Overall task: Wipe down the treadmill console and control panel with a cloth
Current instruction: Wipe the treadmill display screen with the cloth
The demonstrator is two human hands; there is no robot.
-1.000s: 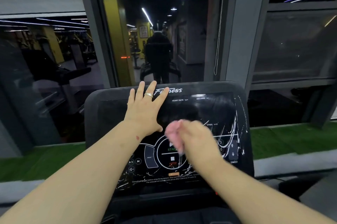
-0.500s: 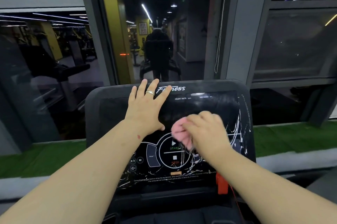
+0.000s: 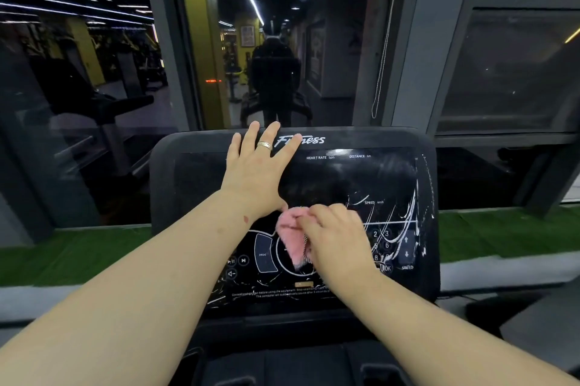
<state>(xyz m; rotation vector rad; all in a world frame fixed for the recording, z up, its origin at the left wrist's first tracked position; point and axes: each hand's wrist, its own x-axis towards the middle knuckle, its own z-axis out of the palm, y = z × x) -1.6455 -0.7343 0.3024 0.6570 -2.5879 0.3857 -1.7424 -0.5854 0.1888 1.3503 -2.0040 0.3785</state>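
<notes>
Item 1. Window glass (image 3: 78,109), left third of the frame: dark panes with reflected ceiling strip lights and the outline of another machine. A band of green turf (image 3: 72,257) runs below it along the sill.

Item 2. Left forearm, entering from the lower left corner and rising toward centre. A small red mark shows near the wrist.

Item 3. Left hand (image 3: 257,175), upper centre: fingers spread flat, palm down on the upper part of the treadmill console (image 3: 392,141). Fingertips reach the top edge beside the white "Fitness" lettering. A ring (image 3: 264,145) sits on one finger.

Item 4. Console, centre of the frame: black, rounded corners, glossy face. Labels read HEART RATE, DISTANCE and SPEED. White streaks cover the right side of the face.

Item 5. Control panel (image 3: 263,255), lower half of the console: a round central dial, a PROG key to its left, small media keys further left, number keys and arrow keys to the right, fine print along the bottom.

Item 6. Pink cloth (image 3: 293,236), centre: bunched, pressed to the panel over the round dial, just below the heel of the left hand.

Item 7. Right hand (image 3: 335,238), centre right: fingers curled closed over the cloth, knuckles up. Its forearm leaves by the lower right corner.

Item 8. Grey window frame (image 3: 417,40), upper right, with a thin cord (image 3: 381,71) hanging beside it. Turf continues at the right edge.
</notes>
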